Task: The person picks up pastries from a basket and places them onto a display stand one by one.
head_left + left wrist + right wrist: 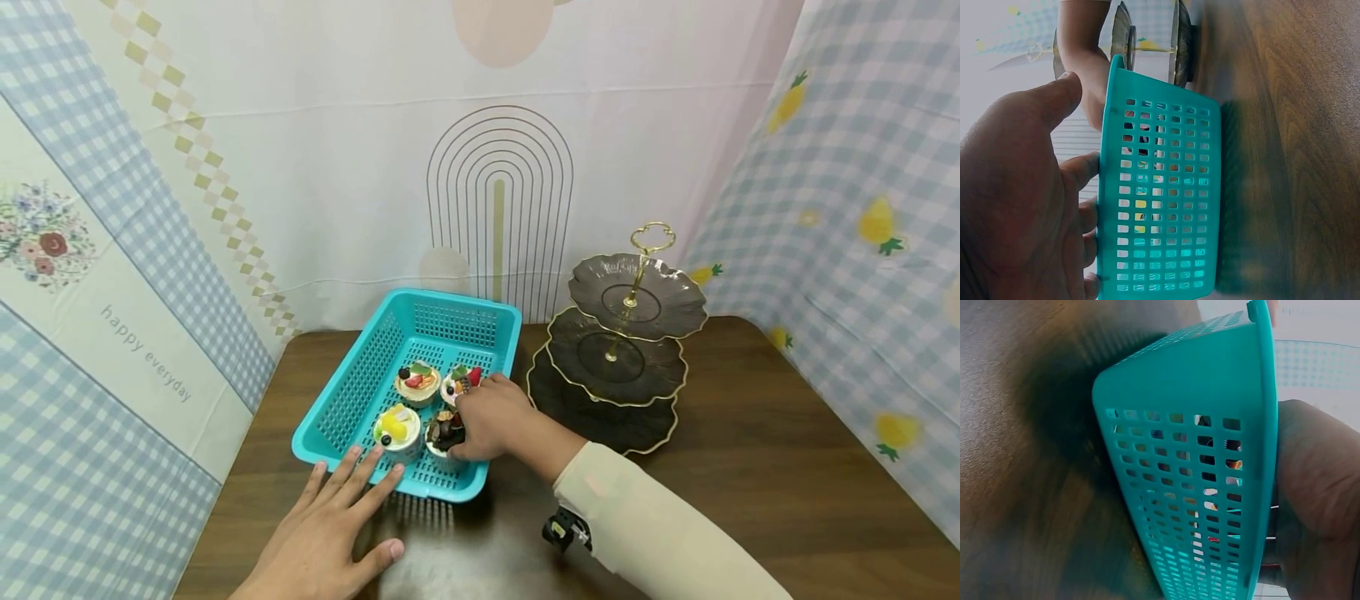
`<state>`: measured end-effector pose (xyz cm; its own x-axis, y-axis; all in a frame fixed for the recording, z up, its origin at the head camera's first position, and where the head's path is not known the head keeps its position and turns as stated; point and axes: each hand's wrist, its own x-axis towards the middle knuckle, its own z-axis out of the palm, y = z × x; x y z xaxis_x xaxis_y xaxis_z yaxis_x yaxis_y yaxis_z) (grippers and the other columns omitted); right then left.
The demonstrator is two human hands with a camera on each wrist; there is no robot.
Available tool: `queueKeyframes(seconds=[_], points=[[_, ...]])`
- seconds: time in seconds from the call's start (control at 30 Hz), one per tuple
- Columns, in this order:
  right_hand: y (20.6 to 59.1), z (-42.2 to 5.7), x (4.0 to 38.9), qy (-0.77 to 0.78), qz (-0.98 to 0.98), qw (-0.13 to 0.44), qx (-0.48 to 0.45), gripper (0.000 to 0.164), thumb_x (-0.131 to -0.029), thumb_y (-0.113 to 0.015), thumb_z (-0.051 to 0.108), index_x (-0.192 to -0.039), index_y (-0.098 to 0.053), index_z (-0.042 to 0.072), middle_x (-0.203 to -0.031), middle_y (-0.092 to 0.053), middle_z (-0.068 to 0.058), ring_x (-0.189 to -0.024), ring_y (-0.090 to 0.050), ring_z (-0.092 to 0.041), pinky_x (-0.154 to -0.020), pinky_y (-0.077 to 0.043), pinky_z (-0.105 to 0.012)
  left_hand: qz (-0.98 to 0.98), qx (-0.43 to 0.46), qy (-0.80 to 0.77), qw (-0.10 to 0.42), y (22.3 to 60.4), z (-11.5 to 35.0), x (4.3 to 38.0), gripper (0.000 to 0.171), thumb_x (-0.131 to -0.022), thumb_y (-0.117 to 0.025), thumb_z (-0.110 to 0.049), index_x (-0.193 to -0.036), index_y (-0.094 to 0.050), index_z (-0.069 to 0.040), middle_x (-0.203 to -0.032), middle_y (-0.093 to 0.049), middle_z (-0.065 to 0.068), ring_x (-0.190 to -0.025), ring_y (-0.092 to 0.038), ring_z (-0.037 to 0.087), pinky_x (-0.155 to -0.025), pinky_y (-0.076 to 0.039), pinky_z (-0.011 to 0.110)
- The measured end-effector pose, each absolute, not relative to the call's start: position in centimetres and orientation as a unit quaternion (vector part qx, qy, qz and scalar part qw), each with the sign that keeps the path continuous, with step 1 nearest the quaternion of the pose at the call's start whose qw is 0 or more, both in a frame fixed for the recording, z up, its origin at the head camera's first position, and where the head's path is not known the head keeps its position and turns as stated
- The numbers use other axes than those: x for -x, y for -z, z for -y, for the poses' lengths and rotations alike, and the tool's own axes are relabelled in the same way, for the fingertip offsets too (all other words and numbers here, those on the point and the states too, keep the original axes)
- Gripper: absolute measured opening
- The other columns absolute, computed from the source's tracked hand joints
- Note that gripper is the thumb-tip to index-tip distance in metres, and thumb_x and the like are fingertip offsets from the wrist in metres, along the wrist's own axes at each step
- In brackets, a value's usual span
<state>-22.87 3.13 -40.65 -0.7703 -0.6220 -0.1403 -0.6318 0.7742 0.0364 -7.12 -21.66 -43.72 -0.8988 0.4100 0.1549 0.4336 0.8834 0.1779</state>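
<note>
A turquoise plastic basket holds several decorated cupcakes. My right hand reaches over its right rim and grips the chocolate-topped cupcake at the near right, thumb on the near side; the hand hides part of it. Behind the fingers sits a berry-topped cupcake, partly covered. At the left are a cupcake with fruit and a green leaf and one with yellow topping. My left hand is spread, its straight fingertips at the near rim of the basket.
Right of the basket, a three-tier dark stand with gold edges and a gold handle stands close to my right forearm. The brown wooden table meets patterned cloth hangings at the back and sides.
</note>
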Motion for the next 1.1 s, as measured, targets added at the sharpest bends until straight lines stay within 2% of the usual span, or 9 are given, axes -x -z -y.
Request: queueKeyframes(seconds=[0.07, 0.13, 0.27, 0.37, 0.5, 0.6, 0.83, 1.0, 1.1], points=[[40.5, -3.1, 23.0, -0.034, -0.941, 0.069, 0.329, 0.051, -0.083, -0.068, 0.071, -0.094, -0.07, 0.021, -0.083, -0.066, 0.007, -0.084, -0.061, -0.018, -0.101, -0.043, -0.042, 0.969, 0.218, 0.102, 0.058, 43.7, 21.7, 7.1, 0.075, -0.096, -0.053, -0.069, -0.159, -0.04, -0.031, -0.167, -0.028, 0.002, -0.154, -0.02, 0.03, -0.124, -0.012, 0.056], [40.2, -3.3, 23.2, -0.021, -0.943, 0.069, 0.326, 0.061, -0.085, -0.064, 0.073, -0.108, -0.073, 0.018, -0.094, -0.071, 0.004, -0.094, -0.065, -0.02, -0.103, -0.043, -0.044, 0.969, 0.218, 0.102, 0.059, 43.7, 21.7, 7.1, 0.075, -0.096, -0.053, -0.07, -0.159, -0.04, -0.031, -0.167, -0.028, 0.002, -0.155, -0.019, 0.029, -0.123, -0.014, 0.057], [39.7, -3.6, 24.0, 0.006, -0.946, 0.047, 0.32, 0.072, -0.087, -0.059, 0.074, -0.128, -0.07, 0.016, -0.108, -0.073, 0.001, -0.105, -0.066, -0.024, -0.099, -0.047, -0.046, 0.968, 0.217, 0.105, 0.066, 43.7, 21.7, 7.1, 0.075, -0.096, -0.053, -0.069, -0.159, -0.04, -0.031, -0.167, -0.029, 0.002, -0.155, -0.019, 0.028, -0.121, -0.017, 0.059], [39.6, -3.8, 24.6, 0.018, -0.948, 0.028, 0.318, 0.068, -0.089, -0.059, 0.073, -0.125, -0.071, 0.016, -0.104, -0.073, 0.002, -0.101, -0.066, -0.022, -0.094, -0.049, -0.045, 0.968, 0.219, 0.103, 0.071, 43.7, 21.6, 7.1, 0.075, -0.096, -0.054, -0.069, -0.158, -0.042, -0.03, -0.167, -0.03, 0.003, -0.154, -0.021, 0.03, -0.121, -0.018, 0.06], [39.6, -4.0, 25.2, 0.033, -0.95, 0.019, 0.311, 0.066, -0.092, -0.059, 0.066, -0.131, -0.069, 0.014, -0.112, -0.072, -0.001, -0.11, -0.064, -0.025, -0.1, -0.047, -0.046, 0.969, 0.219, 0.099, 0.064, 43.8, 21.6, 7.1, 0.075, -0.096, -0.052, -0.07, -0.159, -0.041, -0.031, -0.167, -0.028, 0.003, -0.154, -0.02, 0.03, -0.121, -0.017, 0.06], [39.6, -4.2, 25.6, 0.04, -0.953, 0.016, 0.299, 0.066, -0.094, -0.06, 0.061, -0.137, -0.065, 0.011, -0.126, -0.069, -0.005, -0.123, -0.059, -0.029, -0.108, -0.043, -0.048, 0.969, 0.218, 0.097, 0.062, 43.7, 21.6, 7.2, 0.075, -0.096, -0.052, -0.07, -0.159, -0.041, -0.03, -0.167, -0.028, 0.003, -0.154, -0.019, 0.03, -0.121, -0.017, 0.061], [40.1, -4.1, 26.8, 0.01, -0.962, 0.021, 0.272, 0.062, -0.095, -0.064, 0.058, -0.131, -0.065, 0.008, -0.123, -0.067, -0.008, -0.126, -0.054, -0.031, -0.112, -0.039, -0.047, 0.968, 0.222, 0.095, 0.066, 43.7, 21.6, 7.2, 0.074, -0.097, -0.051, -0.07, -0.158, -0.042, -0.029, -0.166, -0.03, 0.003, -0.153, -0.022, 0.031, -0.119, -0.021, 0.064], [40.4, -3.7, 27.3, -0.005, -0.962, 0.036, 0.271, 0.067, -0.095, -0.063, 0.057, -0.138, -0.061, 0.005, -0.132, -0.063, -0.012, -0.13, -0.051, -0.034, -0.115, -0.036, -0.048, 0.968, 0.221, 0.099, 0.062, 43.7, 21.7, 7.1, 0.075, -0.097, -0.051, -0.07, -0.159, -0.042, -0.029, -0.167, -0.029, 0.003, -0.153, -0.023, 0.032, -0.119, -0.019, 0.063], [40.4, -3.7, 27.6, 0.001, -0.962, 0.04, 0.27, 0.058, -0.099, -0.06, 0.052, -0.134, -0.062, 0.006, -0.132, -0.063, -0.013, -0.131, -0.051, -0.034, -0.115, -0.037, -0.049, 0.968, 0.219, 0.105, 0.06, 43.7, 21.6, 7.1, 0.075, -0.096, -0.051, -0.07, -0.159, -0.042, -0.029, -0.167, -0.028, 0.002, -0.154, -0.021, 0.031, -0.12, -0.018, 0.063]])
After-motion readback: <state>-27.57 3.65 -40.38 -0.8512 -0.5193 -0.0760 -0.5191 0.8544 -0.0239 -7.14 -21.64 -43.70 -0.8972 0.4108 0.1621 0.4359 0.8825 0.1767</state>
